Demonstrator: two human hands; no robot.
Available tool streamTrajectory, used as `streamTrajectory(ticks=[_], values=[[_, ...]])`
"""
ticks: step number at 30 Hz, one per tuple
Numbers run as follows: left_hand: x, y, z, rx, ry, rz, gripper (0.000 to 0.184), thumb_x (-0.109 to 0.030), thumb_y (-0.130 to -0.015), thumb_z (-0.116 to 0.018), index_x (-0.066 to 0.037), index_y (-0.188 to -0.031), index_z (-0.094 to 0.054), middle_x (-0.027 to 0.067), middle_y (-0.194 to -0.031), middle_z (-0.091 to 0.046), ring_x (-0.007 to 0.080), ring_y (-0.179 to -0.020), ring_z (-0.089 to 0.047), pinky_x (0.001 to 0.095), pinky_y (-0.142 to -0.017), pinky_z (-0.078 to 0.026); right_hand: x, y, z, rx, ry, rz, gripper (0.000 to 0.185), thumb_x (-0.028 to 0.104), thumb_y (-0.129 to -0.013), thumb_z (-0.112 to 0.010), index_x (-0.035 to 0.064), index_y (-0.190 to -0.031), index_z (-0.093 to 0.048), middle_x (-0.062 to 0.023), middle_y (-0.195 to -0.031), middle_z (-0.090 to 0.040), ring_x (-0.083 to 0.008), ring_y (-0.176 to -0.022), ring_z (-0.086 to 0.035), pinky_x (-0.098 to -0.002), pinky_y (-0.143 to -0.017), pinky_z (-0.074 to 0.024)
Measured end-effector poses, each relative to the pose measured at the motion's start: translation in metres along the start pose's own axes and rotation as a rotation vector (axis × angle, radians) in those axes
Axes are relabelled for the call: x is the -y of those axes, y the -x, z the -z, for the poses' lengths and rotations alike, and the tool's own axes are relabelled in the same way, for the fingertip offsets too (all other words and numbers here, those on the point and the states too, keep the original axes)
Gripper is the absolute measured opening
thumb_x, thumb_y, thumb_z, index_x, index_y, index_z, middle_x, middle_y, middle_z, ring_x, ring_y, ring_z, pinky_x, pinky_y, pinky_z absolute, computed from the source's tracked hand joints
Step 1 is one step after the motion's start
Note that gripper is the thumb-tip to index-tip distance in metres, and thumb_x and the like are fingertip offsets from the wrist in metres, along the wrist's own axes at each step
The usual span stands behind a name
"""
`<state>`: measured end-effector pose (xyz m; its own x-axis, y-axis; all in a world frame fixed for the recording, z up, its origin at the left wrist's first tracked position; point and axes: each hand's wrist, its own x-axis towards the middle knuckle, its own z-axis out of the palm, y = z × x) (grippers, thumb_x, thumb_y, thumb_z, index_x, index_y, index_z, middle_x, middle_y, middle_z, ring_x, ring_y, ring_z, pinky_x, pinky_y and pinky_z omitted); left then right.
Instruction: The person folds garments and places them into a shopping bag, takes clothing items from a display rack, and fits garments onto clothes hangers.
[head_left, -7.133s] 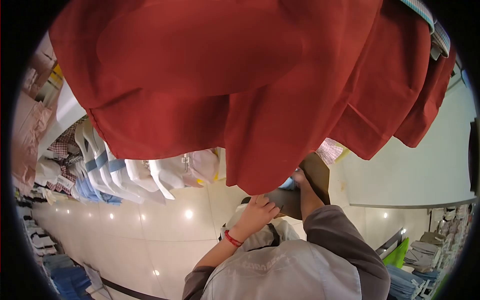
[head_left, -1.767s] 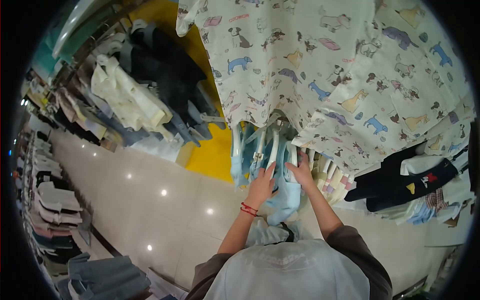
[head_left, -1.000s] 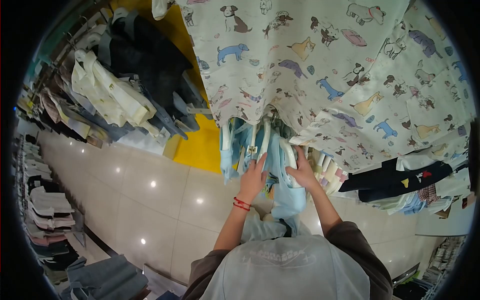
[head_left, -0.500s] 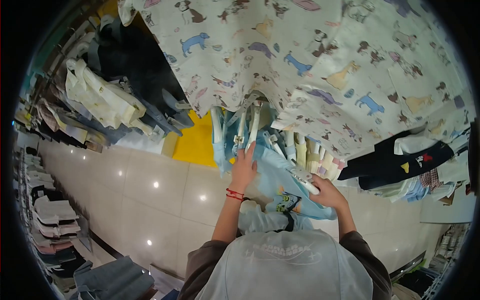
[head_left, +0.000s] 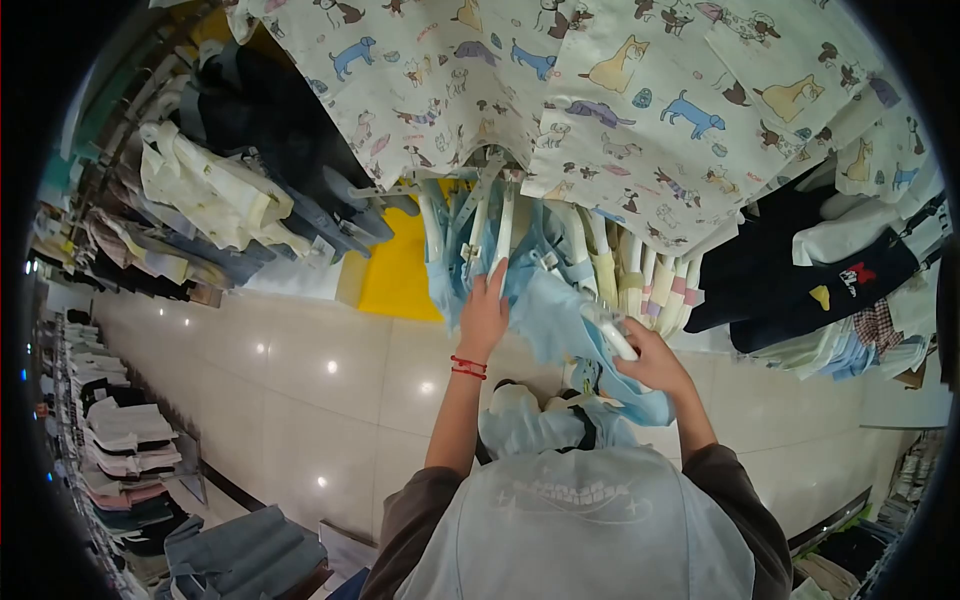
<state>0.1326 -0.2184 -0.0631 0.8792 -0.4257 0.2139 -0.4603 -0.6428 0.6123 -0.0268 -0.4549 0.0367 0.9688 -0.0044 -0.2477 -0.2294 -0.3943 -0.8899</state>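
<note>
Wearing a red bracelet, my left hand point(head_left: 484, 314) reaches up among light blue garments on white hangers, its fingers closed on one white hanger point(head_left: 504, 232). My right hand point(head_left: 650, 358) grips the end of another white hanger point(head_left: 612, 332), which carries a light blue garment point(head_left: 550, 305). That garment hangs tilted down and to the right, with a printed picture low on it partly covered by folds. Above both hands spreads a large white cloth point(head_left: 600, 100) printed with dogs and cats.
Dark clothes point(head_left: 265, 120) and a pale yellow shirt point(head_left: 205, 185) hang at the left. A navy garment point(head_left: 840, 295) hangs at the right. Folded grey clothing point(head_left: 240, 555) lies at the lower left. A yellow panel point(head_left: 395, 280) stands behind the rack.
My right hand has moved right and down, drawing a hanger with a light blue garment out of the row. My left hand stays at the hangers. The view has shifted from red cloth to printed cloth.
</note>
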Motion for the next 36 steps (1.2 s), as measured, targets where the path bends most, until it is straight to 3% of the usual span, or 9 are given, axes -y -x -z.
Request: streamTrajectory(ticks=[5,10,13,26,31,36], values=[[-0.010,0.003,0.000,0.066,0.002,0.027,0.068,-0.010,-0.079,-0.059,-0.021,-0.138,-0.028,0.0163,-0.113,-0.048,0.0371,-0.087,-0.056,0.0433,-0.069,-0.048,-0.001,-0.045,-0.025,-0.099,-0.326,0.035,0.071,0.006,-0.073,-0.063,0.0009,-0.136,-0.030,-0.0102,-0.081,-0.062,-0.0119,-0.068,-0.056,-0.0252,-0.065,-0.0447],[-0.024,0.008,0.001,0.097,0.034,0.013,0.068,-0.015,-0.080,-0.059,-0.019,-0.139,-0.026,0.0154,-0.105,-0.050,0.0372,-0.083,-0.057,0.0442,-0.066,-0.048,0.010,-0.091,-0.044,-0.150,-0.448,0.000,0.070,0.002,-0.073,-0.064,-0.0021,-0.135,-0.030,-0.0122,-0.103,-0.060,-0.0125,-0.080,-0.059,-0.0243,-0.070,-0.0467],[-0.024,0.011,0.001,0.090,0.027,-0.020,0.068,-0.017,-0.080,-0.058,-0.017,-0.140,-0.025,0.0153,-0.101,-0.050,0.0372,-0.080,-0.057,0.0442,-0.064,-0.048,0.010,-0.111,-0.057,-0.239,-0.556,0.109,0.073,0.003,-0.074,-0.063,-0.0039,-0.136,-0.025,-0.0125,-0.090,-0.063,-0.0128,-0.072,-0.060,-0.0245,-0.065,-0.0472],[-0.010,0.014,0.020,0.080,-0.058,-0.095,0.066,-0.018,-0.079,-0.060,-0.012,-0.137,-0.029,0.0154,-0.105,-0.052,0.0358,-0.085,-0.058,0.0419,-0.069,-0.049,-0.008,-0.182,-0.073,-0.413,-0.530,0.063,0.068,0.007,-0.074,-0.065,-0.0052,-0.131,-0.031,-0.0128,-0.091,-0.063,-0.0140,-0.072,-0.061,-0.0245,-0.063,-0.0480],[0.000,0.024,0.025,0.090,0.004,-0.065,0.046,-0.017,-0.079,-0.059,-0.007,-0.122,-0.044,0.0143,-0.105,-0.055,0.0348,-0.089,-0.058,0.0413,-0.074,-0.048,-0.014,-0.187,-0.081,-0.441,-0.530,0.095,0.069,0.010,-0.074,-0.067,-0.0039,-0.131,-0.031,-0.0126,-0.089,-0.063,-0.0147,-0.073,-0.061,-0.0257,-0.063,-0.0479],[0.020,0.033,0.030,0.102,0.141,0.027,0.025,-0.013,-0.081,-0.058,-0.003,-0.103,-0.055,0.0157,-0.098,-0.057,0.0318,-0.085,-0.058,0.0378,-0.073,-0.047,-0.038,-0.192,-0.077,-0.468,-0.263,0.096,0.068,0.019,-0.075,-0.068,-0.0031,-0.129,-0.033,-0.0132,-0.086,-0.063,-0.0182,-0.073,-0.061,-0.0288,-0.066,-0.0482]])
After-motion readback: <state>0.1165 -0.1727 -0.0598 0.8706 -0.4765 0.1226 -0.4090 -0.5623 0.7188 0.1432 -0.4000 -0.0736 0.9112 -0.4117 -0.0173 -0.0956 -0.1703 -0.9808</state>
